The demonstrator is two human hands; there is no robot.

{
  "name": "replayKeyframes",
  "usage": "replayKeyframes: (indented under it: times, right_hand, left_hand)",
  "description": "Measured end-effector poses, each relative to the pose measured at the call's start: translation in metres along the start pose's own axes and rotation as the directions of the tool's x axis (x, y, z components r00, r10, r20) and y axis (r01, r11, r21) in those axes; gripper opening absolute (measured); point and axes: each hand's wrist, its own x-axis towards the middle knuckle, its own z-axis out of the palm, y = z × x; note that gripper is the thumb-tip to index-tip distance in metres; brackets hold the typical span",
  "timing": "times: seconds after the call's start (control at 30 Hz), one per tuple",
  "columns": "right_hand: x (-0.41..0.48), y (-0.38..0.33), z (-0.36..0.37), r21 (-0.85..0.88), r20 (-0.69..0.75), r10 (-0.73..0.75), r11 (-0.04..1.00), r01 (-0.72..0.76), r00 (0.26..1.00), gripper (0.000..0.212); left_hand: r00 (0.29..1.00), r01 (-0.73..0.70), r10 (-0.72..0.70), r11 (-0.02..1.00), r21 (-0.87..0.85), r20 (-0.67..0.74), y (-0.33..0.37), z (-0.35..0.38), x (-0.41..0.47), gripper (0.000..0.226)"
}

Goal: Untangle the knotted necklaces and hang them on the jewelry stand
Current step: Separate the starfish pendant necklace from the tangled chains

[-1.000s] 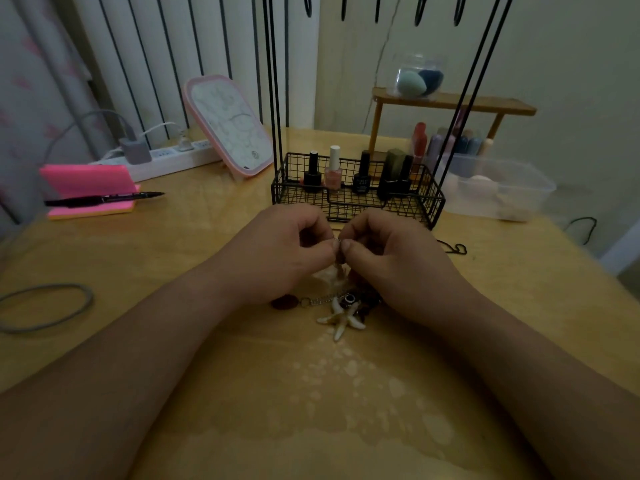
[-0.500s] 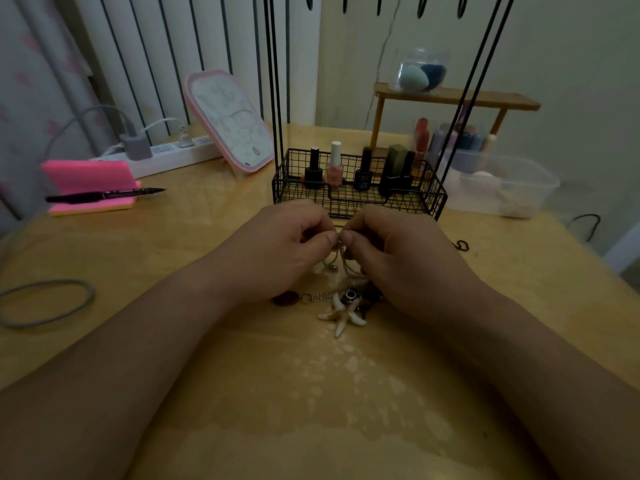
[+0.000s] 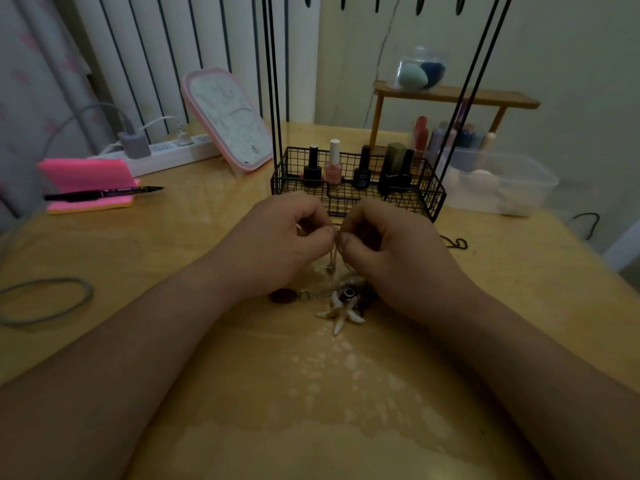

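Note:
A tangle of necklaces (image 3: 341,299) lies on the wooden table, with a white starfish pendant (image 3: 341,315), a dark oval bead (image 3: 283,295) and a short silver chain showing. My left hand (image 3: 277,244) and my right hand (image 3: 391,251) meet fingertip to fingertip just above it, both pinching a thin silver chain (image 3: 335,249) that hangs down to the pile. Right behind the hands stands the black wire jewelry stand (image 3: 436,199), whose thin rods rise to hooks at the top edge of the frame. Part of the tangle is hidden under my right hand.
Nail polish bottles (image 3: 334,166) stand in the stand's basket. Behind it are a wooden shelf (image 3: 453,97) and a clear plastic box (image 3: 502,181). A pink mirror (image 3: 228,119), power strip (image 3: 162,152), pink notepad with pen (image 3: 90,185) and grey hair band (image 3: 45,299) lie left. A black cord (image 3: 455,243) lies right.
Both hands have lifted slightly away from the pile, so more of the silver chain now hangs between the fingertips and the tangle. The pendants stay put.

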Motion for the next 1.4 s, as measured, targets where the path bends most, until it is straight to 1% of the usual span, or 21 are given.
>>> replayKeyframes:
  times: [0.1, 0.3, 0.47, 0.57, 0.63, 0.7, 0.73, 0.8, 0.83, 0.87, 0.93, 1.0, 1.1, 1.17, 1.27, 1.4]
  right_hand:
    - [0.001, 0.002, 0.001, 0.018, 0.012, 0.018, 1.000, -0.018, 1.000, 0.015]
    - [0.001, 0.000, 0.000, 0.076, 0.004, 0.022, 0.997, -0.023, 1.000, 0.003]
    - [0.001, -0.003, -0.001, 0.114, 0.009, 0.036, 0.993, -0.036, 0.999, 0.004]
    - [0.002, -0.005, -0.003, 0.196, 0.023, 0.105, 0.975, -0.107, 0.994, 0.007]
    - [0.003, -0.005, -0.005, 0.282, 0.053, 0.185, 0.940, -0.193, 0.981, 0.006]
    - [0.004, -0.004, -0.008, 0.398, 0.101, 0.251, 0.877, -0.270, 0.963, 0.007]
    - [0.005, -0.004, -0.008, 0.470, 0.135, 0.273, 0.829, -0.304, 0.953, 0.006]
    - [0.006, -0.005, -0.009, 0.609, 0.219, 0.312, 0.697, -0.379, 0.925, 0.006]
    - [0.007, -0.005, -0.009, 0.644, 0.251, 0.328, 0.646, -0.410, 0.911, 0.008]
    - [0.007, -0.004, -0.009, 0.647, 0.266, 0.335, 0.632, -0.426, 0.904, 0.011]
    - [0.008, -0.002, -0.009, 0.607, 0.268, 0.328, 0.673, -0.423, 0.906, 0.017]
    - [0.008, -0.001, -0.010, 0.546, 0.250, 0.304, 0.740, -0.393, 0.919, 0.019]
    - [0.006, -0.002, -0.009, 0.426, 0.196, 0.242, 0.852, -0.304, 0.950, 0.009]
    - [0.006, -0.002, -0.008, 0.352, 0.162, 0.197, 0.904, -0.243, 0.967, 0.004]
    - [0.005, -0.001, -0.007, 0.311, 0.122, 0.171, 0.929, -0.201, 0.978, 0.005]
    - [0.005, 0.000, -0.006, 0.267, 0.077, 0.149, 0.949, -0.164, 0.986, 0.009]
  left_hand:
    - [1.000, 0.007, -0.007, 1.000, -0.004, 0.001, 0.001, -0.001, 0.000, 0.008]
    - [1.000, 0.005, -0.005, 0.999, -0.042, 0.014, 0.001, 0.000, 0.000, 0.006]
    - [0.999, 0.021, -0.019, 0.998, -0.055, 0.036, 0.002, -0.001, -0.001, 0.009]
    - [0.999, 0.039, -0.036, 0.996, -0.084, 0.034, 0.004, -0.003, 0.000, 0.010]
    - [0.997, 0.064, -0.055, 0.986, -0.155, 0.062, 0.007, -0.005, 0.000, 0.008]
    - [0.992, 0.102, -0.081, 0.968, -0.231, 0.098, 0.010, -0.005, -0.001, 0.007]
    - [0.990, 0.121, -0.097, 0.958, -0.258, 0.105, 0.011, -0.005, -0.001, 0.006]
    - [0.987, 0.145, -0.120, 0.945, -0.294, 0.104, 0.011, -0.005, -0.001, 0.006]
    - [0.988, 0.148, -0.124, 0.943, -0.298, 0.096, 0.011, -0.005, 0.000, 0.006]
    - [0.989, 0.143, -0.124, 0.946, -0.292, 0.082, 0.010, -0.005, 0.000, 0.006]
    - [0.993, 0.118, -0.108, 0.956, -0.269, 0.051, 0.009, -0.006, 0.001, 0.006]
    - [0.996, 0.093, -0.086, 0.964, -0.251, 0.037, 0.009, -0.006, 0.001, 0.006]
    - [0.998, 0.061, -0.062, 0.968, -0.242, 0.006, 0.009, -0.008, 0.001, 0.007]
    - [0.999, 0.022, -0.027, 0.976, -0.217, -0.023, 0.009, -0.010, 0.001, 0.010]
    - [1.000, -0.020, 0.016, 0.985, -0.171, -0.025, 0.009, -0.013, 0.000, 0.013]
    - [0.999, -0.014, 0.020, 0.993, -0.115, 0.044, 0.010, -0.013, -0.002, 0.013]
